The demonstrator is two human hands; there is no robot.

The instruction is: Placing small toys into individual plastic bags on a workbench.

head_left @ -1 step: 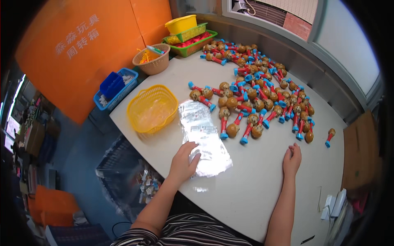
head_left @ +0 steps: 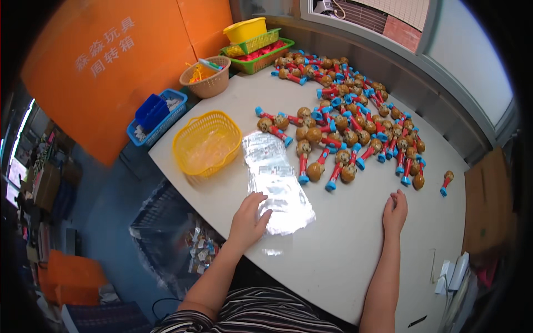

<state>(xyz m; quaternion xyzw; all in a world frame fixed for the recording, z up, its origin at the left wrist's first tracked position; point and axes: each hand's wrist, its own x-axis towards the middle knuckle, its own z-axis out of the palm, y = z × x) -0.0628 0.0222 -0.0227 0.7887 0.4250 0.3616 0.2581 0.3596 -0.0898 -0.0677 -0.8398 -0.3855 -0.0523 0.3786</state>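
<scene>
My left hand [head_left: 247, 223] rests at the left side of several flat, shiny silver bags [head_left: 272, 175] on the white table [head_left: 327, 261]. Its thumb and fingers are apart and lie over the edge of the bags without gripping. Farther right, my right hand [head_left: 395, 213] lies on the table with loosely bent fingers and holds nothing. Beyond both hands spreads a large heap of small toys [head_left: 350, 137], each with a round brown head, a red stem and a blue end. One such toy [head_left: 447, 183] lies apart on the right.
A yellow basket [head_left: 237, 145] with clear plastic inside stands left of the bags. Farther back are a tan basket [head_left: 212, 87], stacked green and yellow containers [head_left: 252, 67] and a blue basket [head_left: 176, 115]. Below the table's left edge sits a plastic-lined crate [head_left: 152, 227] holding small packets.
</scene>
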